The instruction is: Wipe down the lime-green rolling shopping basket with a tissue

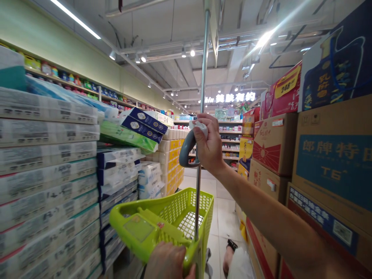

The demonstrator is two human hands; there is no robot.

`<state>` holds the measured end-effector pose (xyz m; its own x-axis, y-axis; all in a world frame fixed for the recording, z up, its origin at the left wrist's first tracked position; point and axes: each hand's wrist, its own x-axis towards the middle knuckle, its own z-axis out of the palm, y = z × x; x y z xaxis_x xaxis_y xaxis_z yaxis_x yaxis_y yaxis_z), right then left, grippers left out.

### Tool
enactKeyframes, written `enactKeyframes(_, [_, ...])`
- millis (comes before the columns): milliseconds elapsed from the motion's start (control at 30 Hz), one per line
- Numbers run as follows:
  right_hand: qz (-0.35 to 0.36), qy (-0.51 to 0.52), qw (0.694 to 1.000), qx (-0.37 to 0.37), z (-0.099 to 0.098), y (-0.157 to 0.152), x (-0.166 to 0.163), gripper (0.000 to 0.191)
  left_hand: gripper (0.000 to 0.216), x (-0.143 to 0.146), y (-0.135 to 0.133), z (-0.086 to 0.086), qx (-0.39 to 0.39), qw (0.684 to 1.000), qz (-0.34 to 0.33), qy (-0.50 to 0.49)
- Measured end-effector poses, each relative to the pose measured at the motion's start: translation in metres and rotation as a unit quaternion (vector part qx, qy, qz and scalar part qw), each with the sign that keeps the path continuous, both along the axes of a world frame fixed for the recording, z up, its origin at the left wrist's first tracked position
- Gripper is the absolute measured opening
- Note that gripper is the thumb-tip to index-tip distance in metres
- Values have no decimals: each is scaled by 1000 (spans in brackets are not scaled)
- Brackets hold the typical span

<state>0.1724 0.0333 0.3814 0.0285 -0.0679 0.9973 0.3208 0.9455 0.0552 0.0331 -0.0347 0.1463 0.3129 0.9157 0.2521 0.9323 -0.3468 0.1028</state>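
Note:
My right hand is raised, its fingers closed on a crumpled white wipe or tissue. The wipe is pressed at the top of a curved grey handle, which sits on an upright metal pole. The pole rises from the near end of a lime-green plastic shopping cart. Low in the view, my left hand is wrapped over the cart's near rim, beside the base of the pole; its fingertips are partly cut off. The cart's basket has perforated walls and a white grid-like floor shows through.
Stacked tissue packs line the left side, with loose blue and green packs tilted on top. Large cardboard cartons rise close on the right. A tiled aisle runs ahead to shelves. A foot shows below.

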Motion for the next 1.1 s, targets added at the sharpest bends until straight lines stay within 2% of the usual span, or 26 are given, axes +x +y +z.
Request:
enactKeyframes(200, [-6, -164, 986, 34, 2, -28, 8, 18, 25, 2, -5, 4, 3, 1000, -7, 2])
enactKeyframes(367, [-61, -322, 938, 108, -3, -45, 7, 11, 23, 2, -6, 3, 13, 1000, -8, -12])
enactKeyframes(433, [-64, -377, 914, 136, 2, -45, 7, 6, 24, 1, -6, 2, 9, 1000, -9, -15])
enactKeyframes(500, [-70, -397, 902, 154, 11, -41, 8, 8, 24, 1, -6, 2, 10, 1000, -6, -17])
enactKeyframes(567, [-83, -367, 916, 138, 22, -34, 9, 12, 25, 2, -8, 3, 17, 1000, -4, -19])
enactKeyframes(667, [-106, -292, 949, 59, 36, -26, 9, 16, 26, 2, -9, 4, 24, 999, -5, -21])
enactKeyframes(733, [-125, -276, 953, 23, 38, -27, 7, 19, 26, 2, -8, 5, 23, 999, -8, -21])
enactKeyframes(833, [-158, -312, 935, 60, 29, -39, 4, 18, 24, 0, -8, 5, 26, 999, -9, -21])
enactKeyframes(1000, [-204, -393, 867, 230, -5, -44, 3, 18, 24, -2, -9, 6, 33, 999, -12, -30])
enactKeyframes(1100, [-220, -381, 860, 259, -22, -31, 11, 26, 23, -2, -9, 6, 38, 999, -4, -29])
